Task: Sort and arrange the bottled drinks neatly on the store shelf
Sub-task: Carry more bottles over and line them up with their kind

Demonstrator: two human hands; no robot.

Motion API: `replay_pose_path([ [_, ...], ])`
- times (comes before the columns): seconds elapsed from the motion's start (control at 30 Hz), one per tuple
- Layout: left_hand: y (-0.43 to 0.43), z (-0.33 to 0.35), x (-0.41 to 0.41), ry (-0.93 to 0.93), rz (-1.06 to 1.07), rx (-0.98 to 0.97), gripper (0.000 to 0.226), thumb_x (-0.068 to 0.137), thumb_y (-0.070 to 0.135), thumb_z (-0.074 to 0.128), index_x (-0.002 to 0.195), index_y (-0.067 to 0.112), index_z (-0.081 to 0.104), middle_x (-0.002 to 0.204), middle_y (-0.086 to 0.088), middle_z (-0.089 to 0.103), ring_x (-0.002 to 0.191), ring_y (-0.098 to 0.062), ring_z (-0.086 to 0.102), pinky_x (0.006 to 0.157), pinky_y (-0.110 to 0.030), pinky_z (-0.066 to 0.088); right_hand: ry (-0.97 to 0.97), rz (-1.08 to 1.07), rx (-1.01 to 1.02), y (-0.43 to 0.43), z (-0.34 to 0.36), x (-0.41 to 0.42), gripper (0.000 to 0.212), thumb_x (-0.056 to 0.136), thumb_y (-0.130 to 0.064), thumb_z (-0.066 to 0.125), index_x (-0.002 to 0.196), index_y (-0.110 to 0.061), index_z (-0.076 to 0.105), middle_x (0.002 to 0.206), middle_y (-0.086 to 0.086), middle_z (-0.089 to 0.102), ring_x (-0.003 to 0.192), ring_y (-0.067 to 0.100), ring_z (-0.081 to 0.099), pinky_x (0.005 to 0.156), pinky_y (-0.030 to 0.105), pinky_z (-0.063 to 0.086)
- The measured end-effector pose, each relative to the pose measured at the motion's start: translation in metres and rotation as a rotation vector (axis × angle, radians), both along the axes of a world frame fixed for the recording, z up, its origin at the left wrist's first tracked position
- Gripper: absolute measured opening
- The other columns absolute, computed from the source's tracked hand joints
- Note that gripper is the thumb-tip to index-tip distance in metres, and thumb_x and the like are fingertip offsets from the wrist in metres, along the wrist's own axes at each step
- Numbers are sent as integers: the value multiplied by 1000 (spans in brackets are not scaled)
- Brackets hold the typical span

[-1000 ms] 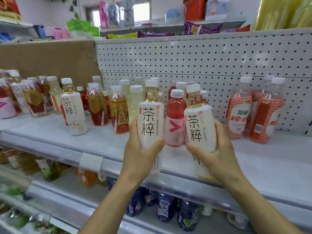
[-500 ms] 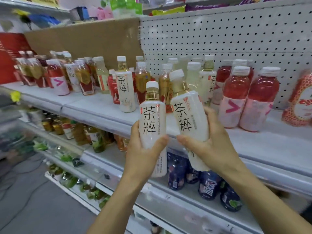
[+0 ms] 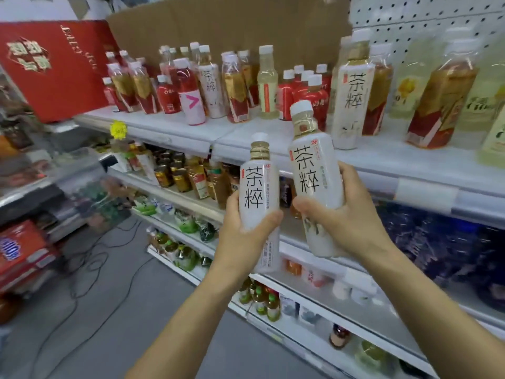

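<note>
Both held bottles had white wrappers printed 茶粹 in black. The left hand [image 3: 240, 236] held the left bottle [image 3: 259, 198] upright, fingers wrapped around its lower half, thumb across the front. The right hand [image 3: 352, 214] gripped the right bottle [image 3: 314, 176], tilted slightly left, just beside the other, in front of the shelf [image 3: 273, 135]. Two more 茶粹 bottles [image 3: 352, 88] stood there among red-labelled tea bottles [image 3: 237, 88]. A pink bottle [image 3: 192, 105] showed a ">" mark.

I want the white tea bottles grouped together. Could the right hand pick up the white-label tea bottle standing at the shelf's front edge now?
Probably not yet: the right hand is already wrapped around a white bottle, so it has no free grip. The path to the standing white tea bottle itself looks open.
</note>
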State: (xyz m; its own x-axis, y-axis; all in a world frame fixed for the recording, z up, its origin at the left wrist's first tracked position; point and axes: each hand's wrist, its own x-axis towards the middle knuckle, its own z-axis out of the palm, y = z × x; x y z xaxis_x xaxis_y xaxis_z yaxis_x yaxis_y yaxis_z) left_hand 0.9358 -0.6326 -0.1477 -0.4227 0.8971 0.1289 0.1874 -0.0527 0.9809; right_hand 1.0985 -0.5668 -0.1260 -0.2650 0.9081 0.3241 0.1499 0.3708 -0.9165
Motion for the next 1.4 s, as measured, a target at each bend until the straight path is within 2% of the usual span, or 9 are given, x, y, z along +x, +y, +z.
replay_pose_path([
  [0.27, 19, -4, -142, -25, 108, 16, 60, 84, 31, 76, 135, 30, 44, 117, 12, 64, 106, -9, 64, 91, -39, 55, -47, 107, -25, 26, -6, -142, 65, 76, -29, 82, 127, -31, 42, 107, -18, 59, 90, -6, 61, 65, 12, 48],
  [0.37, 38, -5, -194, 8, 119, 6, 61, 86, 31, 75, 137, 27, 42, 118, 12, 62, 106, -7, 63, 92, -36, 54, -55, 141, -26, 45, -12, -198, 63, 74, -30, 82, 125, -33, 43, 107, -18, 61, 92, -4, 62, 76, 22, 51],
  [0.53, 80, 2, -291, 30, 197, 31, 59, 86, 31, 75, 136, 25, 44, 117, 11, 63, 103, -8, 65, 90, -38, 56, -47, 206, -69, 92, -21, -297, 64, 73, -35, 82, 124, -36, 45, 108, -15, 64, 94, 0, 65, 81, 31, 55],
  [0.67, 116, 15, -366, 28, 249, 55, 64, 78, 40, 78, 133, 29, 47, 112, 13, 66, 99, -8, 68, 89, -42, 57, -19, 212, -79, 132, -11, -371, 62, 75, -33, 81, 124, -37, 43, 105, -20, 61, 88, -10, 61, 68, 15, 47],
  [0.77, 139, 24, -412, 28, 272, 67, 71, 71, 46, 75, 134, 28, 47, 113, 13, 66, 101, -9, 67, 90, -44, 56, -14, 228, -77, 158, -3, -418, 64, 76, -32, 80, 126, -40, 40, 105, -21, 60, 90, -4, 62, 66, 17, 47],
  [0.87, 158, 31, -452, 16, 267, 94, 55, 82, 39, 77, 129, 35, 49, 113, 15, 66, 101, -7, 67, 91, -44, 56, -43, 226, -62, 179, 6, -455, 65, 75, -36, 80, 125, -41, 40, 102, -23, 61, 88, -3, 63, 67, 20, 48],
  [1.0, 189, 37, -504, 20, 204, 121, 42, 86, 36, 74, 120, 43, 50, 109, 19, 67, 100, -5, 67, 90, -42, 56, -36, 179, -26, 204, 16, -495, 59, 74, -35, 81, 120, -38, 45, 98, -22, 62, 83, -12, 61, 61, 16, 48],
  [1.2, 246, 49, -585, 23, 48, 152, 57, 73, 48, 72, 125, 36, 52, 110, 12, 69, 99, -9, 69, 85, -42, 57, 14, 34, 11, 229, 30, -553, 49, 76, -27, 79, 114, -33, 48, 97, -19, 63, 81, -14, 62, 56, 5, 47],
  [1.4, 310, 66, -675, 68, -103, 223, 46, 84, 32, 76, 123, 35, 52, 101, 18, 69, 91, -3, 68, 74, -26, 55, 157, -201, 71, 250, 53, -625, 47, 66, -44, 73, 107, -38, 51, 91, -32, 68, 84, -11, 65, 58, 7, 49],
])
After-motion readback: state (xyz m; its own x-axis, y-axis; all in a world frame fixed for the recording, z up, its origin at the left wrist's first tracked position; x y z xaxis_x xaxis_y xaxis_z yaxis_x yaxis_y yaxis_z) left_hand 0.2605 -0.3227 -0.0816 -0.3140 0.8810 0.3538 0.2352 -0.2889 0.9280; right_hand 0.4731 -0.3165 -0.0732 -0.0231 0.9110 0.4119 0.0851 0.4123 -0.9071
